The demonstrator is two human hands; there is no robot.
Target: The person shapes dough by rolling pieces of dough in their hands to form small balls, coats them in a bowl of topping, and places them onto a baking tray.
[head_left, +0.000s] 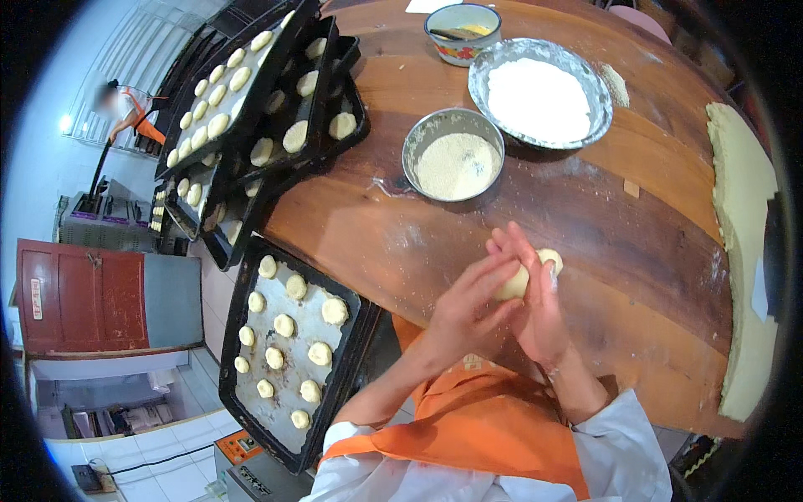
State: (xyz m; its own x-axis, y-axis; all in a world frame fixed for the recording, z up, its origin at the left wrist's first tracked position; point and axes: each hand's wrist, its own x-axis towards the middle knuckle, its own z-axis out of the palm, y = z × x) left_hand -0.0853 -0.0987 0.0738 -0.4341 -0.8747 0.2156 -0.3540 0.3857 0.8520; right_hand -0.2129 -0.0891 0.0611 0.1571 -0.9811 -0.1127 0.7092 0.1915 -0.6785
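The left hand (475,294) and right hand (542,325) are seemingly shaping pale dough (512,285) above the counter (577,217), their grip pressing it between the palms. Another lump (550,258) is showing past the right fingers, perhaps joined. The next move is probably calling for light, even pressure.

Far upper left, a co-worker (138,113) in white and orange, seen small. Below, a reddish-brown door (92,289) beside a grey-blue panel (174,301). Lower left, white tiles (171,481), a dark box (86,478) with a black cable (159,462), and a machine with an orange panel (237,448).
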